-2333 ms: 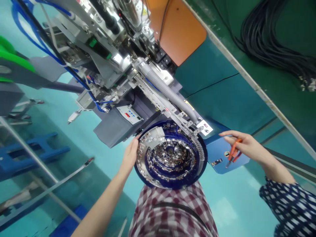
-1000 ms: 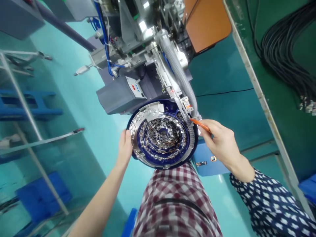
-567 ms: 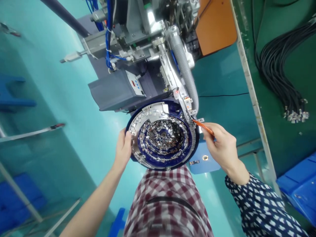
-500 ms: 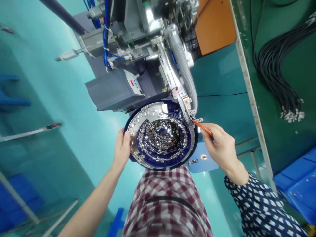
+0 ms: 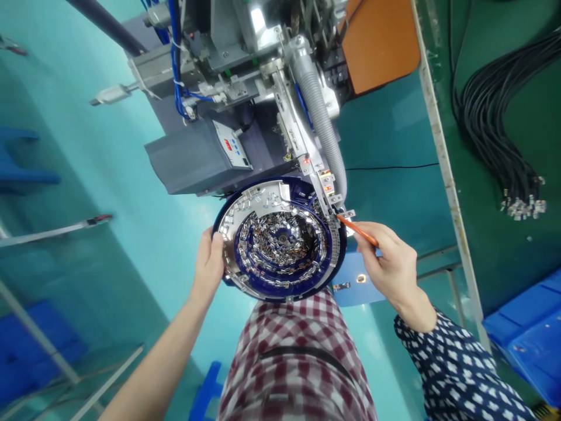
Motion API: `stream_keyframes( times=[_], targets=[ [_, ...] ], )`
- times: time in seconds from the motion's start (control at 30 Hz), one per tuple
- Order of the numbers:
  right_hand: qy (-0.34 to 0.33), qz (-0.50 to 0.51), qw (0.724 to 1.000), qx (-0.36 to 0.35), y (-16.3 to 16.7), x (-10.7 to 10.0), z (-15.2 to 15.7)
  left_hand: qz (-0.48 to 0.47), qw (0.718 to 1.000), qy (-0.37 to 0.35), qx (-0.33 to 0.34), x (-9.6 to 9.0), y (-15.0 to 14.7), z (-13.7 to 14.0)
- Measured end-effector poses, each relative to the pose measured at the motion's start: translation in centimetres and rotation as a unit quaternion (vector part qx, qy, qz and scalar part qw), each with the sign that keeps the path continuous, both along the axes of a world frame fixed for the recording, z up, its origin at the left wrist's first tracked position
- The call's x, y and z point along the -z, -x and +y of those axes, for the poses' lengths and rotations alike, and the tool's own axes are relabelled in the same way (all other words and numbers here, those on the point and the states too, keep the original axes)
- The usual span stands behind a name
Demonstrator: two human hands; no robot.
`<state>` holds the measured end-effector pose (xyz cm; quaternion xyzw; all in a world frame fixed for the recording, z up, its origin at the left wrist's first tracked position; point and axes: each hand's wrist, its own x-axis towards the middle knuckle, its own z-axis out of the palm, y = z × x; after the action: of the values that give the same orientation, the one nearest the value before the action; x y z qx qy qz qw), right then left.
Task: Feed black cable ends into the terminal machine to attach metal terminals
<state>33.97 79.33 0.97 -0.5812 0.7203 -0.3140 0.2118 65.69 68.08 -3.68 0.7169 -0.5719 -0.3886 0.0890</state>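
Note:
A round blue vibratory feeder bowl full of small shiny metal parts sits in front of my body. My left hand grips its left rim, thumb on top and fingers out of sight behind the edge. On the other side, my right hand is closed around a slim orange pointed tool. The tool's tip meets the lower end of the metal feed track, where it joins the bowl's right edge. Whether the tip touches a part is too small to tell.
Behind the bowl stands a machine with a grey control box and a ribbed grey hose. An orange board is at the upper right. Black cables lie on a green surface near a blue bin.
The bowl and machine appear slightly further left in view, as does my left hand. My right hand keeps the orange tool at the track's end, its tip shifted slightly left with the bowl.

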Motion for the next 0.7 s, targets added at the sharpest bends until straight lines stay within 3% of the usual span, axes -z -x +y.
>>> stream_keyframes(
  times=[0.27,0.47,0.7],
  targets=[
    [0.008,-0.007,1.000,0.010,-0.5,0.8,0.4,-0.007,1.000,0.011,-0.002,0.4,-0.4,0.1],
    [0.022,-0.004,0.999,0.040,-0.9,0.4,0.4,-0.017,1.000,-0.009,0.009,0.3,-0.5,0.0],
    [0.016,-0.011,0.997,0.069,-1.4,1.1,-0.9,0.010,1.000,-0.014,0.009,0.4,-0.8,0.0]
  ],
)
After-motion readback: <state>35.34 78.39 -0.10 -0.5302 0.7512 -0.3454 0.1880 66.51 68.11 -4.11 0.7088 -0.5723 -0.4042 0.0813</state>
